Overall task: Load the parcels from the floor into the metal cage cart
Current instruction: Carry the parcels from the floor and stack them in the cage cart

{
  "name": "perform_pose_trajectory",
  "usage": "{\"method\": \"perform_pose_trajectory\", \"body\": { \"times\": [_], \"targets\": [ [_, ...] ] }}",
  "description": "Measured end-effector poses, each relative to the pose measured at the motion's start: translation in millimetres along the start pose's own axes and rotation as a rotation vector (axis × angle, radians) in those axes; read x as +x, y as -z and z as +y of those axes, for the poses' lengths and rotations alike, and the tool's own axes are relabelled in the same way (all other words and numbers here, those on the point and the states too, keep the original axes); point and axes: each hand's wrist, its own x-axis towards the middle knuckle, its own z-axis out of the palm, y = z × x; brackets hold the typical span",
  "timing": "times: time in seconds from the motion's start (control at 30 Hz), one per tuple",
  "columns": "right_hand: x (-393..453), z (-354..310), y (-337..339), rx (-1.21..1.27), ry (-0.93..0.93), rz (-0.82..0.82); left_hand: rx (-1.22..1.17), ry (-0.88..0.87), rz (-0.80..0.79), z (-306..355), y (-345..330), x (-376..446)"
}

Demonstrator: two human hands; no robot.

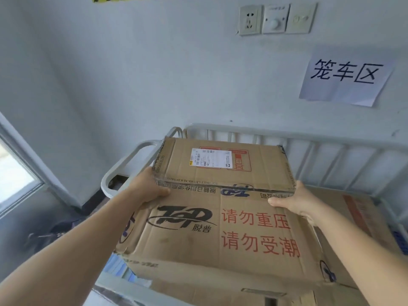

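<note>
A brown cardboard parcel (225, 166) with a white shipping label sits on top of a bigger carton (220, 235) printed with a black logo and red characters. Both are inside the grey metal cage cart (309, 138), near its top. My left hand (146, 187) grips the upper parcel's left near corner, thumb lying along its front edge. My right hand (293, 199) grips its right near corner, thumb pointing left under the front edge. Both forearms reach in from the bottom of the view.
Another carton (362, 215) lies to the right inside the cart, and more cardboard shows below. The cart stands against a pale wall with a paper sign (346, 76) and sockets (276, 18). A door frame (24, 155) is at the left.
</note>
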Motion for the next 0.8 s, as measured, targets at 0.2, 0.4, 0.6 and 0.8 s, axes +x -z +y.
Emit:
{"method": "perform_pose_trajectory", "body": {
  "times": [0.2, 0.4, 0.6, 0.8],
  "targets": [
    [39.8, 22.1, -25.6, -0.156, -0.125, -0.119, 0.017, 0.114, -0.157, -28.1, -41.9, 32.2],
    [65.8, 44.5, -55.8, -0.2, -0.208, -0.205, 0.053, 0.206, -0.263, -61.8, -76.2, 62.8],
    [89.7, 64.0, -84.7, -0.218, -0.303, -0.217, 0.061, 0.237, -0.368, -87.2, -111.9, 87.7],
    [121.5, 76.4, -116.7, -0.226, -0.371, -0.221, 0.019, 0.275, -0.422, -122.0, -148.3, 117.3]
  ]
}}
